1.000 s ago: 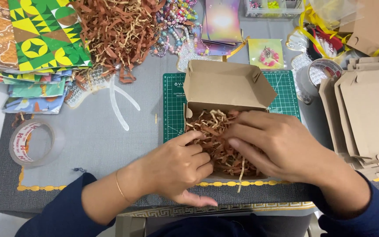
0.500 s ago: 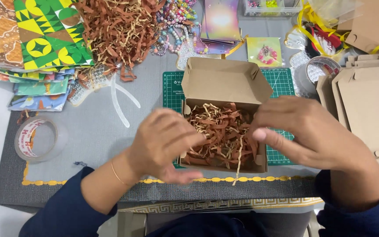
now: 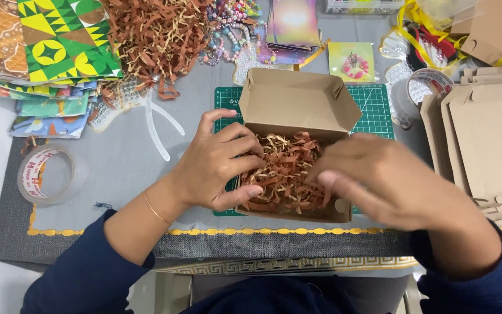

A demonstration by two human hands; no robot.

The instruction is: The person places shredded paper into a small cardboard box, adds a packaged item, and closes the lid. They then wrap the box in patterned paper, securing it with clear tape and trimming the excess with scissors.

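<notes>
Grey cloth-covered table (image 3: 117, 174), cluttered. Tape roll (image 3: 47, 174) far left, patterned fabric stack (image 3: 47, 46) top left, green cutting mat (image 3: 373, 110) centre, flat cardboard blanks (image 3: 489, 139) right. Left hand (image 3: 219, 163) curled, gripping left wall of cardboard box (image 3: 297, 110), thumb touching brown paper shred (image 3: 283, 174) inside. Box on mat, lid open, pointing away from person. Right hand (image 3: 384, 180) blurred over box's right edge, fingers loosely spread; grip cannot tell.

Bright, even light falls from overhead on your counter (image 3: 117, 174), casting only soft shadows and no glare. Your right hand (image 3: 390, 183) smears with motion blur; your left hand (image 3: 216, 166) stays sharp.
</notes>
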